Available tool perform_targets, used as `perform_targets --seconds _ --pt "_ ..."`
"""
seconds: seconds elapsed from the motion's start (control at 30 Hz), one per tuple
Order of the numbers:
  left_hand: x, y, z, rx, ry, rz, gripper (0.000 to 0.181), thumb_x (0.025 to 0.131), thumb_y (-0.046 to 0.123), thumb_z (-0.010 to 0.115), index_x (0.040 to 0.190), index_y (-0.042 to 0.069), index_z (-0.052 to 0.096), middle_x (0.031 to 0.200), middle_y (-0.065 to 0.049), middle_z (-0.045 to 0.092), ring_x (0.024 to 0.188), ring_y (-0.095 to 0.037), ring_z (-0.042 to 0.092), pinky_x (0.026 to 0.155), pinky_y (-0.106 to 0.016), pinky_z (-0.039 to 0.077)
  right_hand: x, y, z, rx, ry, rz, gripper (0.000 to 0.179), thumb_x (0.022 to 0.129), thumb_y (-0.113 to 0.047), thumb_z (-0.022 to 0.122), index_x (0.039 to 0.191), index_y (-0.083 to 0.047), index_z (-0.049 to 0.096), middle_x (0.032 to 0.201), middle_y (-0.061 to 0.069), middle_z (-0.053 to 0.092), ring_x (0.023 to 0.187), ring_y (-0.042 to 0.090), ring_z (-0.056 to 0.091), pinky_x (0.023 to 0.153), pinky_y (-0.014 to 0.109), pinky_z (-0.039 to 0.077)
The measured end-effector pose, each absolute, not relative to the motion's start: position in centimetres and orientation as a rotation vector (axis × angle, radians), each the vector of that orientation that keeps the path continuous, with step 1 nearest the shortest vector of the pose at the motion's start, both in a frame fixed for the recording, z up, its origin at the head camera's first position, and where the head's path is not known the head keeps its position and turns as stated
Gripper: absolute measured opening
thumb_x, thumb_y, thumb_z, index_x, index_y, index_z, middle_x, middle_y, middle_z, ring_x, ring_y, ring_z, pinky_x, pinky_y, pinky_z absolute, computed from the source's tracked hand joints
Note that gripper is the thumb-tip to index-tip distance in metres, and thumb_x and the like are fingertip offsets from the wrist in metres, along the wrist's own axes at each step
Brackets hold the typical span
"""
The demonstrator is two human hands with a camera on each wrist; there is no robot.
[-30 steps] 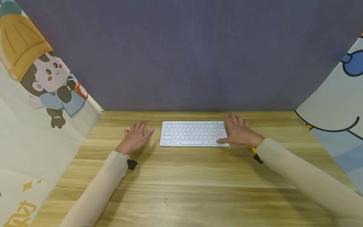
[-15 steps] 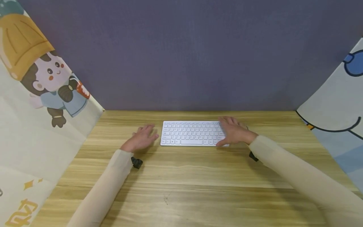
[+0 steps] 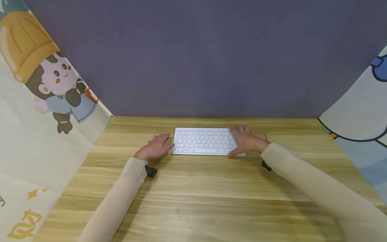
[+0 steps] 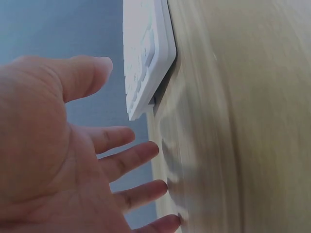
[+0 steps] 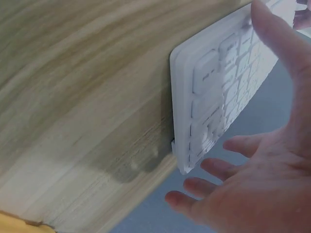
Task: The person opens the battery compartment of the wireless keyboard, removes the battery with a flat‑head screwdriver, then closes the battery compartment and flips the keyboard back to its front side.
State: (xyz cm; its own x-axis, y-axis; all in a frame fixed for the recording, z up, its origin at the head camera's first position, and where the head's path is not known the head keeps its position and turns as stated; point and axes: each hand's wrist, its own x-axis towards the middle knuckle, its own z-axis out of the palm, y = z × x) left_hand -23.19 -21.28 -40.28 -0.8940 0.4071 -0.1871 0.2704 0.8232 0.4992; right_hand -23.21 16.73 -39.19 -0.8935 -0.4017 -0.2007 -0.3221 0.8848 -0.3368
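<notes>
A white compact keyboard (image 3: 204,141) lies flat on the wooden table, its long side facing me. At its left end is my left hand (image 3: 155,147), fingers extended and thumb close to the edge. In the left wrist view that hand (image 4: 73,145) has its palm showing, fingers spread, and nothing held beside the keyboard corner (image 4: 150,53). Over the right end of the keyboard my right hand (image 3: 246,140) covers several keys. The right wrist view has this hand (image 5: 262,174) with straight, spread fingers and the thumb over the keys (image 5: 218,92).
The wooden table (image 3: 193,195) stretches toward me and to both sides. A dark grey panel (image 3: 193,60) rises along its far edge. Printed cartoon sheets flank it, one on the left (image 3: 24,151) and one on the right (image 3: 362,111). Something yellow (image 5: 22,224) shows at the right wrist view's corner.
My left hand has moved right, up to the keyboard's left end. My right hand has shifted left, further over its right end. The keyboard stays in about the same place.
</notes>
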Motion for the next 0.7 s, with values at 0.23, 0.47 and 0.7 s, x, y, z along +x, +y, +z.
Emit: perform_targets --seconds 0.23,0.47,0.7 --pt "-23.8 -20.8 -40.7 0.523 2.721 0.679 0.066 0.099 0.042 0.042 0.150 0.006 0.022 0.153 -0.018 0.020 0.138 -0.045 0.008 0.102 -0.067 0.005 -23.6 16.2 -39.6 -0.562 2.783 -0.397 0.127 0.062 -0.055 0.082 0.150 0.002 0.011 0.151 0.028 0.008 0.135 0.048 0.005 0.104 0.064 0.006" --pt "-24.3 -20.7 -41.3 0.539 2.726 0.690 0.064 0.099 0.041 0.043 0.150 0.007 0.024 0.152 -0.016 0.024 0.138 -0.040 0.014 0.102 -0.068 0.007 -24.0 15.3 -39.7 -0.579 2.783 -0.331 0.127 0.061 -0.057 0.082 0.150 0.000 0.013 0.151 0.027 0.011 0.136 0.047 0.007 0.104 0.064 0.008" --pt "-24.3 -20.6 -41.4 0.524 2.719 0.702 0.063 0.099 0.040 0.042 0.150 0.008 0.024 0.152 -0.014 0.024 0.139 -0.039 0.011 0.104 -0.065 0.005 -24.5 14.1 -39.7 -0.592 2.766 -0.327 0.128 0.060 -0.059 0.082 0.150 -0.001 0.012 0.152 0.026 0.010 0.137 0.045 0.008 0.105 0.063 0.007"
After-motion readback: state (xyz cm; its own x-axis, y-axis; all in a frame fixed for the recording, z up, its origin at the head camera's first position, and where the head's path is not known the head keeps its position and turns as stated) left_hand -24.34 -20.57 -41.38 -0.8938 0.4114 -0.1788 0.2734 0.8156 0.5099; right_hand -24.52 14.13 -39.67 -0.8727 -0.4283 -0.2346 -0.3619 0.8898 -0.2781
